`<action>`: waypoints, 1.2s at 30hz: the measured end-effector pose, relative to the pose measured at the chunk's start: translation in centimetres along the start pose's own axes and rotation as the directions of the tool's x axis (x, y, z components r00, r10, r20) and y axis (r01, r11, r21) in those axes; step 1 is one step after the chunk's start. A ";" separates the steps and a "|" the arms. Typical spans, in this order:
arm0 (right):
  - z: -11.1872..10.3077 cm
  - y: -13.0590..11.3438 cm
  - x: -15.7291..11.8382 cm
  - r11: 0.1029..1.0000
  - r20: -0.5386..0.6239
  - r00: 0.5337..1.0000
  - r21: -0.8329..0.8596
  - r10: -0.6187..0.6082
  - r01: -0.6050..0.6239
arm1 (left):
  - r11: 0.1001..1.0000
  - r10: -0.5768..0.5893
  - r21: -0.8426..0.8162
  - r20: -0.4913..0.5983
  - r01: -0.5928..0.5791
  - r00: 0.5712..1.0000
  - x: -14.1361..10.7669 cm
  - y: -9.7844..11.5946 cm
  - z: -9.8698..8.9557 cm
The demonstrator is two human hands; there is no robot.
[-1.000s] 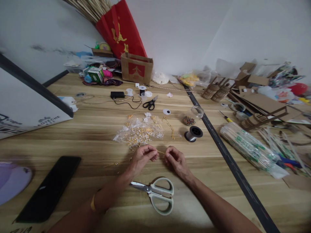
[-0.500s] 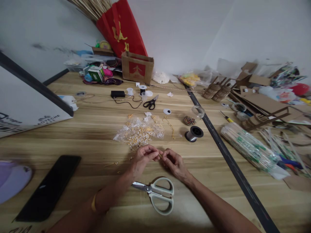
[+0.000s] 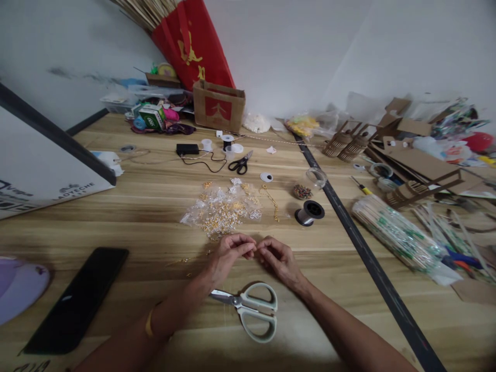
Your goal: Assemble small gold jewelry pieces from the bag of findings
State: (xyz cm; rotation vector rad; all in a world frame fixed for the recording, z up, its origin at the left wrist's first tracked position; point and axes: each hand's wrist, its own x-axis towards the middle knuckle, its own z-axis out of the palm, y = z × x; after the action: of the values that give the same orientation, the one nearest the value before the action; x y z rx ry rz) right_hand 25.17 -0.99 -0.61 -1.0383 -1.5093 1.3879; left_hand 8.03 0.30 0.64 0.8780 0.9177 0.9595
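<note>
My left hand (image 3: 234,250) and my right hand (image 3: 279,258) meet over the middle of the table, thumbs pinched against fingers and fingertips touching or nearly so. Whatever is pinched between them is too small and hidden to name. Just beyond lies a pile of small gold and silver jewellery findings (image 3: 222,219) in and on clear plastic bags. To its right is a short gold chain (image 3: 275,206). Pale-handled scissors (image 3: 248,305) lie partly open below my hands, and my left forearm passes close to their blade tips. Small gold pieces (image 3: 185,260) lie left of my left hand.
A spool of wire (image 3: 310,213) and a clear tub of beads (image 3: 302,192) stand to the right. Black scissors (image 3: 240,164) lie farther back. A black phone (image 3: 77,305) is at left. Packaged sticks (image 3: 399,232) lie beyond the dark strip (image 3: 360,253).
My hands stay in nearly the same place, with the fingertips slightly closer together. A small gold-coloured bit that showed between them is now hidden.
</note>
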 end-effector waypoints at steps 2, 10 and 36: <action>0.0 0.0 0.0 1.000 -0.029 1.000 0.022 0.010 -0.009 | 1.000 -0.006 0.007 -0.010 0.006 1.000 0.1 -0.2 -0.1; -0.1 0.2 0.0 0.998 -0.085 0.996 0.058 -0.007 0.012 | 0.998 -0.044 0.039 -0.034 0.045 0.998 0.2 -0.3 -0.2; -0.1 0.6 0.0 0.998 -0.112 0.993 -0.039 -0.045 0.041 | 0.937 0.033 0.342 0.115 -0.071 0.993 -0.6 -0.9 0.9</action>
State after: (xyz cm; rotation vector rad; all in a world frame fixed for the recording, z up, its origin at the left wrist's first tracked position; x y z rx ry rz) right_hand 25.32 -0.97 -1.20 -1.0821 -1.4701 1.2552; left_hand 8.90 -0.68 0.29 1.2469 0.9899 0.7978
